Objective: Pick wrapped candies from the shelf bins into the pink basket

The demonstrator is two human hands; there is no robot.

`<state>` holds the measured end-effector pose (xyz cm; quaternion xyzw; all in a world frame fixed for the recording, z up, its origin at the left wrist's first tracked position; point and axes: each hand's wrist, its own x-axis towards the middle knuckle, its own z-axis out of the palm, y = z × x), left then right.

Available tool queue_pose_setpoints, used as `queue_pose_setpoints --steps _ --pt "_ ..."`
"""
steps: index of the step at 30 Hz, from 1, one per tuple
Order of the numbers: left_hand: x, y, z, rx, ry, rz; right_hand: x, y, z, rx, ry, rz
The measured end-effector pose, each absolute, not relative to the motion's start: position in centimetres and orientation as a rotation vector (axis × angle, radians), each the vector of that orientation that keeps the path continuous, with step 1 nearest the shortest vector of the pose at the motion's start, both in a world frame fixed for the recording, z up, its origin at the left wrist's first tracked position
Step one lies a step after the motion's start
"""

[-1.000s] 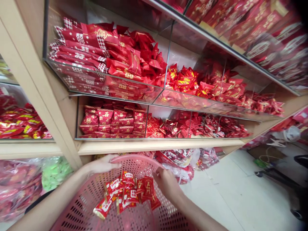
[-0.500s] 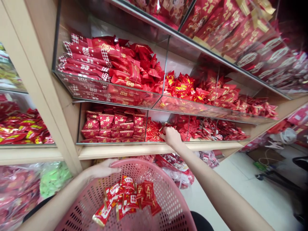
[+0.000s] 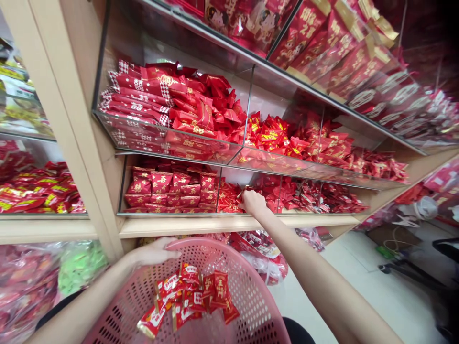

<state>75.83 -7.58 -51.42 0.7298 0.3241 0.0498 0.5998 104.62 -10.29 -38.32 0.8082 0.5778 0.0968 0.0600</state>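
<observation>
Wooden shelving with clear-fronted rows of red packets fills the background. Right hand: reaching into the lower row, fingers curled and bent down beside small bright-red packets; tips hidden, cannot tell whether they grip one. Left hand: closed on the rim of the pink basket, thumb inside. Basket sits below the ledge, perforated, holding a loose cluster of red packets. Beyond: green bag at left, pale floor at right. Change: 1.0 s ago the right hand was at the basket; by 0.5 s ago it was in the row, position since nearly constant. Basket contents look unchanged.
</observation>
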Motion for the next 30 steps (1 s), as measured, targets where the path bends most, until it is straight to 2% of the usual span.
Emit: queue_pose_setpoints --steps 11,19,25,30 --pt "75.8 -7.6 -51.1 1.695 0.721 0.107 105.8 -11.3 -37.4 2.520 1.782 0.363" --pt "75.9 -7.5 -51.5 1.688 0.681 0.104 107.2 -13.6 -36.1 2.806 2.144 0.484" --pt "76.0 -7.8 -50.7 1.739 0.745 0.071 106.1 -17.8 -36.2 2.993 2.658 0.124" --pt "76.2 -7.7 -50.7 1.728 0.718 0.082 103.4 -22.8 -38.4 2.903 2.668 -0.312"
